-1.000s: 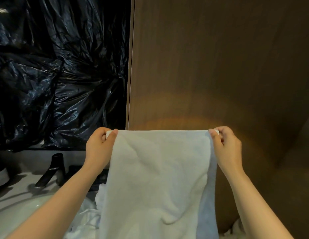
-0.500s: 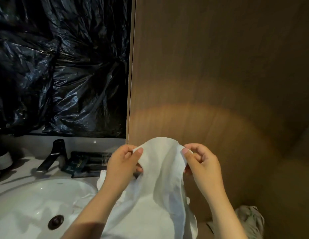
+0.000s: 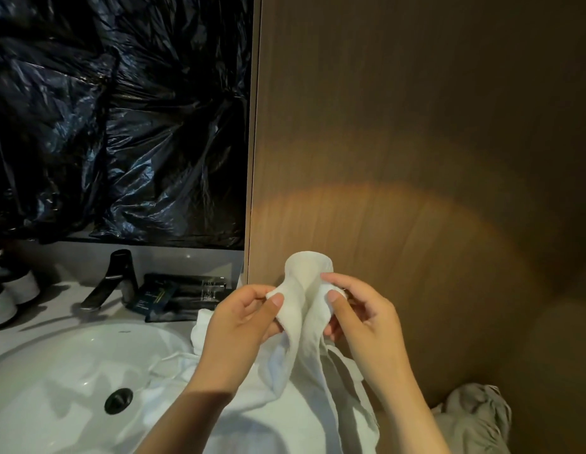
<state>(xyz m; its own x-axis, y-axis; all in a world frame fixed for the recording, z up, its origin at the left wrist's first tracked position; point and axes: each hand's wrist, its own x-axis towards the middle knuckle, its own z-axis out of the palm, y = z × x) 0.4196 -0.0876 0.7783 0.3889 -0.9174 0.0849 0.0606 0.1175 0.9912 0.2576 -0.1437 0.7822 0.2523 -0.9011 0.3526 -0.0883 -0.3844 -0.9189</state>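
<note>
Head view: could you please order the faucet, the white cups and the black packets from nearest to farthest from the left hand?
1. black packets, just left of the left hand
2. faucet, farther left
3. white cups, at the far left edge

White towel [image 3: 304, 326], white sink [image 3: 56, 371], black plastic sheeting [image 3: 121, 126].

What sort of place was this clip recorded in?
Probably a hotel-style bathroom vanity: a white basin with a black tap, dark toiletry packets behind it, and a white towel being folded over it.
</note>
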